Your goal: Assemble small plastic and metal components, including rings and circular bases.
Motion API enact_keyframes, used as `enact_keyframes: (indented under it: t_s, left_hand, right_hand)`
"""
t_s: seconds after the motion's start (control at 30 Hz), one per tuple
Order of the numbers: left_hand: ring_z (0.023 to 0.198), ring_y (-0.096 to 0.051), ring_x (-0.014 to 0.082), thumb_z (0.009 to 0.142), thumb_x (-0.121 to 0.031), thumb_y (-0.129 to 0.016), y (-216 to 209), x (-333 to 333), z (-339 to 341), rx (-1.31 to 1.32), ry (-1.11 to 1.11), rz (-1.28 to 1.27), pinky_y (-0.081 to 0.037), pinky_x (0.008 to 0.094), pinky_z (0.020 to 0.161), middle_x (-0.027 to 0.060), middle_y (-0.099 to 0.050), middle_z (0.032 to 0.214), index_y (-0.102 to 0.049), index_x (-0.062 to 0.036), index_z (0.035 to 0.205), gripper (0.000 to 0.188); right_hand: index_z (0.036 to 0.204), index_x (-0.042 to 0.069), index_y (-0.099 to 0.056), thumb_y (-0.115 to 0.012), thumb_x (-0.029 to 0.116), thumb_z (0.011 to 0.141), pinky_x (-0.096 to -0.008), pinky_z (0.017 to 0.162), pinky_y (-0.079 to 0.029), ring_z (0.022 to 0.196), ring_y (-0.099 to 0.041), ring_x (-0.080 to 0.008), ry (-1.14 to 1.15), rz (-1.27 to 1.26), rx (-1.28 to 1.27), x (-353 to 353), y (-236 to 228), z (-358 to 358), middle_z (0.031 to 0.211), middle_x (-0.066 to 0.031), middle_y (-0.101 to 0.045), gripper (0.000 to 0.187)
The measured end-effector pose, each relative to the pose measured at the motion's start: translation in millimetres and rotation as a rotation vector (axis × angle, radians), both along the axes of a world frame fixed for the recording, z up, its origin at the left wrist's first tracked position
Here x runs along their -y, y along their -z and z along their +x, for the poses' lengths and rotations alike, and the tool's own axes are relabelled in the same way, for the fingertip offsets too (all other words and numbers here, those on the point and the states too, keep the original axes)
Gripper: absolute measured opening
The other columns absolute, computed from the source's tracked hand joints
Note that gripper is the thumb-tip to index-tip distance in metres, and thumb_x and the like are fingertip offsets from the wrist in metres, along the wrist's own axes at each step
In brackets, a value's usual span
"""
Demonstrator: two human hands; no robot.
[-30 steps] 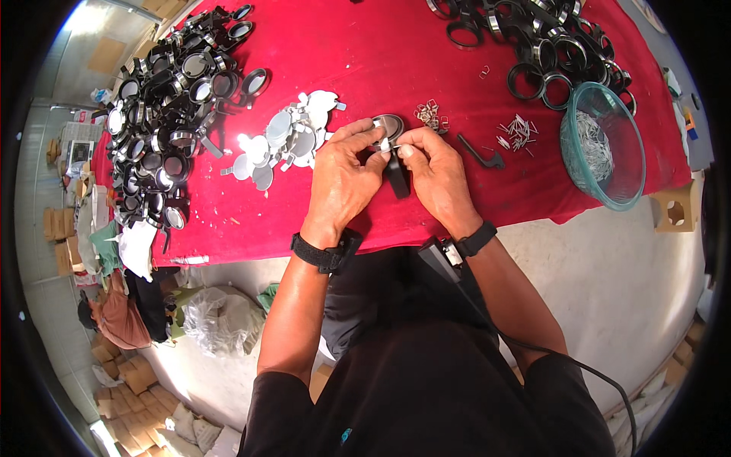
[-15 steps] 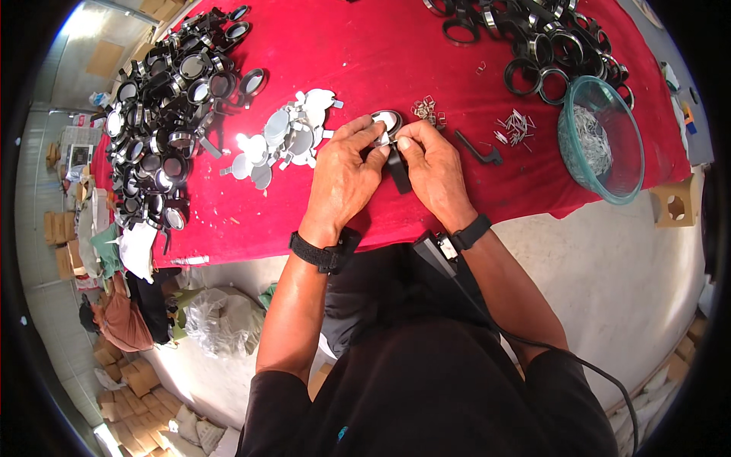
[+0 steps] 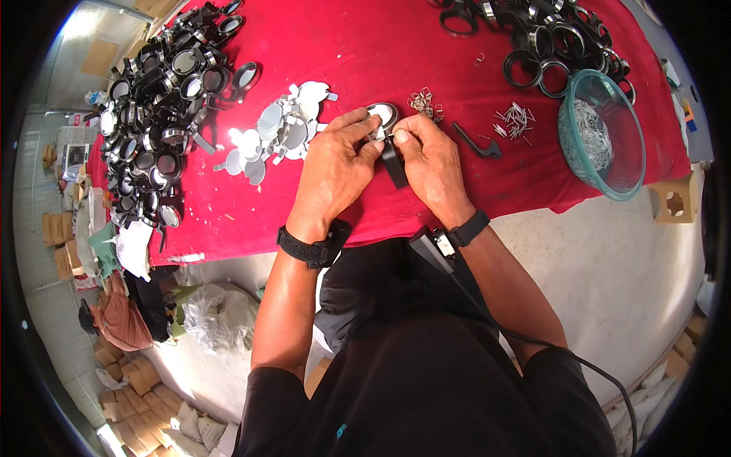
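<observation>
Near the table's front edge lies a black ring with a flat handle [image 3: 393, 166]; a pale round disc [image 3: 380, 116] sits inside the ring. My left hand [image 3: 340, 166] is closed on the ring's near side, its fingers over the disc. My right hand [image 3: 434, 164] pinches thumb against forefinger at the neck between ring and handle; whatever is in that pinch is too small to make out. Left of my hands is a heap of loose silver discs with tabs [image 3: 283, 131]. Small wire clips [image 3: 424, 103] lie just beyond my right hand.
A red cloth [image 3: 365, 53] covers the table. Finished-looking black rings with discs [image 3: 164, 122] pile up at left, bare black rings [image 3: 552, 49] at far right. A black hooked piece [image 3: 478, 143], loose pins [image 3: 515, 120] and a greenish clear bowl of pins [image 3: 638, 164] lie right.
My left hand and wrist have shifted slightly left, and the right fingers have moved a little at the ring's neck. The black ring stays between my hands.
</observation>
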State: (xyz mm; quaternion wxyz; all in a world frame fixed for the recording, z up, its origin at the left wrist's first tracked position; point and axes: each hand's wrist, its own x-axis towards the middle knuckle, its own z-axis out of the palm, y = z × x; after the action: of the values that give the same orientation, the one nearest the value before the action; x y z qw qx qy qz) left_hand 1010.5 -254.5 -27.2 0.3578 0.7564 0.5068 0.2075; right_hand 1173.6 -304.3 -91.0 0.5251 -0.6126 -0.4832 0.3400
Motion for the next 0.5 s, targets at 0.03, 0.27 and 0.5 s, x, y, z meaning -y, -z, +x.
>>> enact_keyframes:
  t_s: [0.03,0.27,0.5]
  left_hand:
    - [0.126,-0.074,0.0298,0.098,-0.005,-0.078,2.8,-0.5,0.2,0.028,-0.016,0.010,-0.060,0.0381,0.106,0.0209,-0.070,0.149,-0.076,-0.0025,0.139,0.042]
    - [0.115,-0.078,0.0283,0.093,-0.005,-0.079,-0.2,-2.2,4.6,0.010,-0.062,0.021,-0.062,0.0365,0.102,0.0208,-0.074,0.143,-0.079,-0.0020,0.134,0.042]
    - [0.107,-0.079,0.0254,0.091,-0.006,-0.079,-2.8,-1.3,10.2,-0.076,-0.073,0.056,-0.062,0.0354,0.098,0.0199,-0.075,0.142,-0.081,-0.0038,0.133,0.042]
  right_hand:
    - [0.112,0.000,-0.070,-0.064,0.011,0.110,-0.0362,0.078,-0.054,0.081,-0.065,-0.0166,0.000,-0.003,0.000,0.1,0.7,0.2,0.089,-0.0085,-0.071,0.013]
    - [0.110,-0.001,-0.071,-0.068,0.011,0.108,-0.0361,0.074,-0.054,0.078,-0.065,-0.0164,0.018,-0.013,0.010,-2.9,1.6,0.0,0.086,-0.0085,-0.071,0.013]
    - [0.108,-0.001,-0.072,-0.068,0.009,0.106,-0.0356,0.070,-0.052,0.074,-0.064,-0.0151,0.076,0.051,0.092,-1.3,0.5,-5.9,0.082,-0.0088,-0.071,0.011]
